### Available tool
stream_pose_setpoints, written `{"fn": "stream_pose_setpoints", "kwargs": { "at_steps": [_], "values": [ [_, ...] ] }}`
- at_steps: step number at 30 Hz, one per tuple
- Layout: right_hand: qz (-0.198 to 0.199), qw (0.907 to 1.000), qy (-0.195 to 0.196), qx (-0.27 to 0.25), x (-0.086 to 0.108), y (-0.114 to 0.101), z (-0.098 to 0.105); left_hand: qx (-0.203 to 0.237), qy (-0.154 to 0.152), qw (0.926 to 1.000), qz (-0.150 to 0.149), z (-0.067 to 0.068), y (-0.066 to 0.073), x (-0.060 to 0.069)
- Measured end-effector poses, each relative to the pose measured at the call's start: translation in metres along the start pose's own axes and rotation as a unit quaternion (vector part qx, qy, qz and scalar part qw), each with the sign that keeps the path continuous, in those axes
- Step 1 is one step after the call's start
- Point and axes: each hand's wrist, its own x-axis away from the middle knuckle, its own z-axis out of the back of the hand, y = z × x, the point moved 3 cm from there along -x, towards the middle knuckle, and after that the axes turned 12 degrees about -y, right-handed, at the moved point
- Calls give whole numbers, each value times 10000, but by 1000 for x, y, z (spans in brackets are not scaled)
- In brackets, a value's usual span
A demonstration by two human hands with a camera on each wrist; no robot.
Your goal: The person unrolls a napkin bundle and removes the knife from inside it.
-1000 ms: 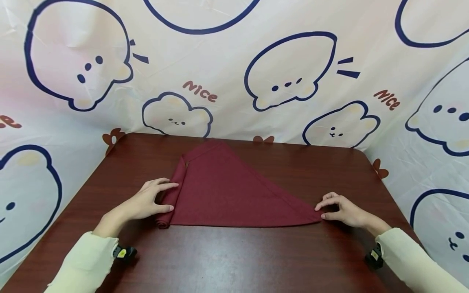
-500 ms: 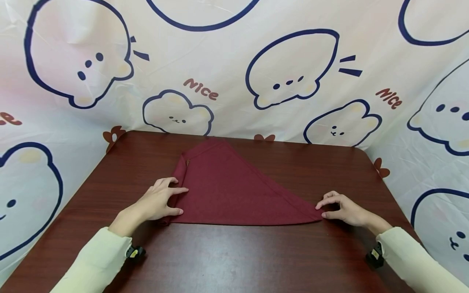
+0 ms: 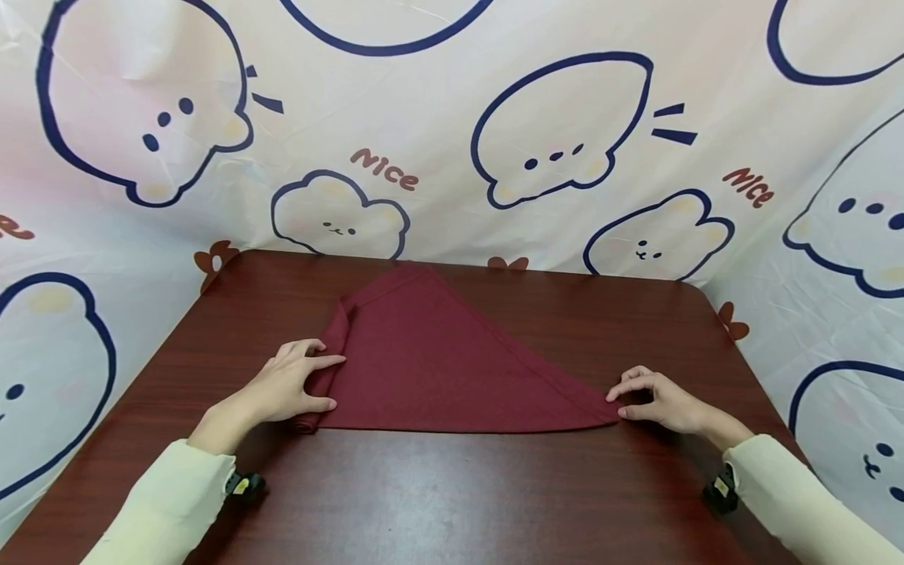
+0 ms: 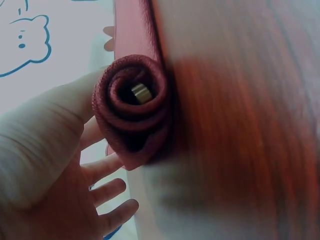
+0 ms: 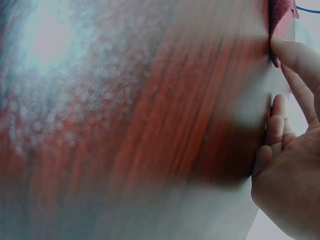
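Broadly, a printed backdrop is hanging beyond both hands, with outlined cartoon figures and the word "Nice" showing on it. Beneath the hands a dark reddish-brown table is spreading and catching a pale glare nearer the person. Between the hands a maroon cloth is lying roughly as a triangle, its peak pointing away from them and its long straight edge facing the person. Pale sleeves are covering the forearms behind the hands. The left hand is resting on the rolled edge, its thumb and fingers standing apart. The right hand is pinching the cloth's far corner between thumb and forefinger. Below each wrist a small black device is sitting. Beside the left thumb, a tiny brass-coloured piece is showing inside the roll's coiled end.
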Motion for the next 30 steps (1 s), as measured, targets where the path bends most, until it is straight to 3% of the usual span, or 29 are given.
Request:
{"fn": "stream_pose_setpoints", "kwargs": {
  "at_steps": [15, 21, 30],
  "values": [
    [-110, 9999, 22, -4, -1, 1, 4, 271, -85, 9996, -80, 13, -17, 4],
    [-30, 10000, 6, -42, -2, 1, 2, 610, -181, 9980, 28, 10, -30, 13],
    [-76, 9999, 0, -130, -2, 1, 0, 896, -74, 9957, -202, 6, -38, 17]
  ]
}}
